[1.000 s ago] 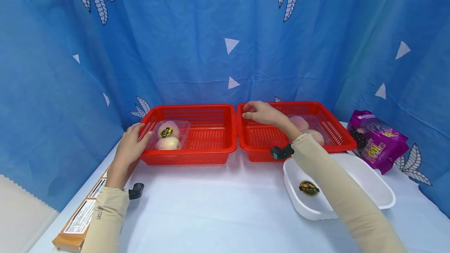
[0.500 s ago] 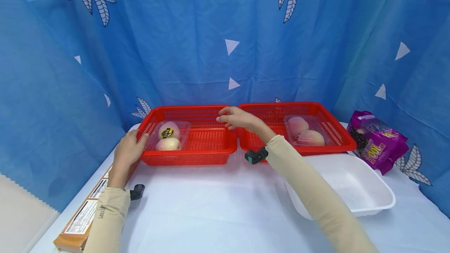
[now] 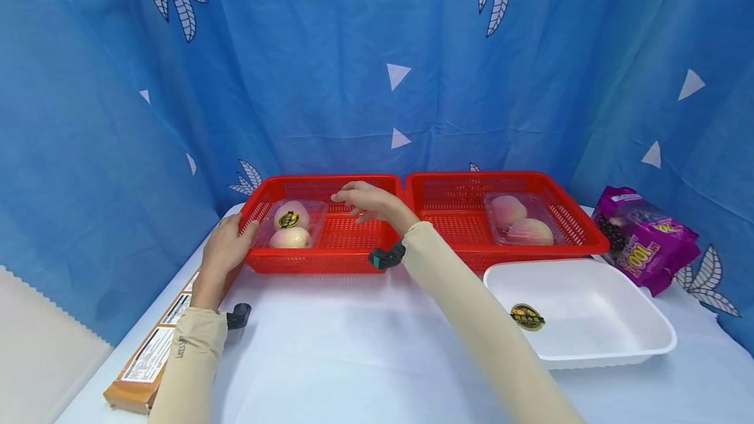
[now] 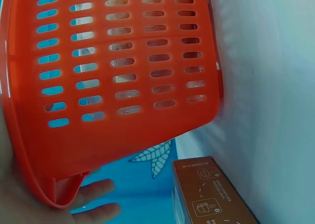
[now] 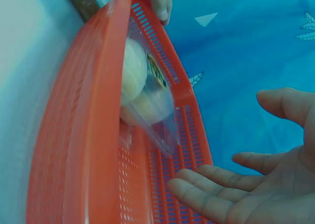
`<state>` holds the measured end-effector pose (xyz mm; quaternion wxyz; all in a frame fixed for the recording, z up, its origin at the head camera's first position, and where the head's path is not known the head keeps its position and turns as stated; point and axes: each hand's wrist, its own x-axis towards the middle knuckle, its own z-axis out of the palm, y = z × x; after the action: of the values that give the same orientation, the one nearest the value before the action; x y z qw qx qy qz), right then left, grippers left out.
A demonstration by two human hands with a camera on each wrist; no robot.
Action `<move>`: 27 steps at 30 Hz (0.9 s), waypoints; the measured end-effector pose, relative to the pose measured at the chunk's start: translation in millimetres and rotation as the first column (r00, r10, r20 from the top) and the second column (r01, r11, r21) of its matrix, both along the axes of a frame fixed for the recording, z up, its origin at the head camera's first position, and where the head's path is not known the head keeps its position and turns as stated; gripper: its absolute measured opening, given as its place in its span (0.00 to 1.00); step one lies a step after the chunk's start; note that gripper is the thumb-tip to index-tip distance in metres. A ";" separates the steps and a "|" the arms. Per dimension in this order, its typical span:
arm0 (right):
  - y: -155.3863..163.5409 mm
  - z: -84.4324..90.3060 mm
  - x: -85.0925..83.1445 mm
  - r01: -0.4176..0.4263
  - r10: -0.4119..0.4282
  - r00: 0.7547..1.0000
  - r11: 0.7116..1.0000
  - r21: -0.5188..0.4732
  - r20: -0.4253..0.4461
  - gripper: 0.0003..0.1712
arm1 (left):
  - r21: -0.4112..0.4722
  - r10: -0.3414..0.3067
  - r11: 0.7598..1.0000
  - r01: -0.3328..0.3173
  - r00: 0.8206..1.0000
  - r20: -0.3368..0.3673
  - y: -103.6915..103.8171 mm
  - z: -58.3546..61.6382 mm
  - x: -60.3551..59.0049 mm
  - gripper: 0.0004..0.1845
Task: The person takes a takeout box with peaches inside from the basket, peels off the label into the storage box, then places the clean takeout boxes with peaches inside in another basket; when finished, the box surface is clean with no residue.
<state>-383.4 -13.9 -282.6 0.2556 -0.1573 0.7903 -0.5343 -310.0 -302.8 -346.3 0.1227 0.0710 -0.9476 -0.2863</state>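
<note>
Right hand (image 3: 368, 203) now open over left-gripped left basket (image 3: 347, 241), long axis crosswise.

Hanging behind, a blue curtain (image 3: 330, 84) with white leaves and triangles, wrapping both sides. Spreading beneath, a white table (image 3: 353, 352). Lighting everything evenly, soft and bright.

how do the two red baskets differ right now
The left red slotted plastic basket is held at its outer end by the left hand, and the right hand hovers open above it; the right red slotted plastic basket has no hand on it. The left basket's clear plastic fruit pack sits at its left end and shows a round sticker; the right basket's clear pack sits right of centre, no sticker visible. Both share shape and colour, side by side.
</note>
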 end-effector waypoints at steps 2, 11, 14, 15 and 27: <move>-7.4 -1.0 -1.7 0.013 -0.012 0.999 1.000 -0.013 0.031 0.38 | 0.003 0.004 1.000 -0.004 1.000 0.004 0.0 0.1 -0.1 0.34; -30.1 -14.1 -7.2 0.098 -0.088 0.981 0.994 -0.053 0.176 0.39 | 0.014 0.005 1.000 -0.006 1.000 0.022 1.4 2.0 1.5 0.35; -36.9 -18.7 -7.9 0.117 -0.097 0.971 0.990 -0.082 0.218 0.37 | 0.012 0.002 1.000 -0.002 1.000 0.019 1.4 2.9 1.8 0.35; -39.3 -20.6 -8.0 0.122 -0.097 0.967 0.988 -0.094 0.234 0.37 | 0.012 -0.002 1.000 0.002 1.000 0.016 1.5 3.1 1.7 0.35; -62.2 -35.2 -1.8 0.114 -0.013 0.918 0.966 -0.233 0.396 0.38 | 0.003 0.003 1.000 -0.003 1.000 0.021 2.9 2.2 0.4 0.35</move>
<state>-385.2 -76.1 -317.8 0.3684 -0.0527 0.6539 -0.6587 -309.5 -299.9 -344.1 0.1133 0.0755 -0.9483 -0.2868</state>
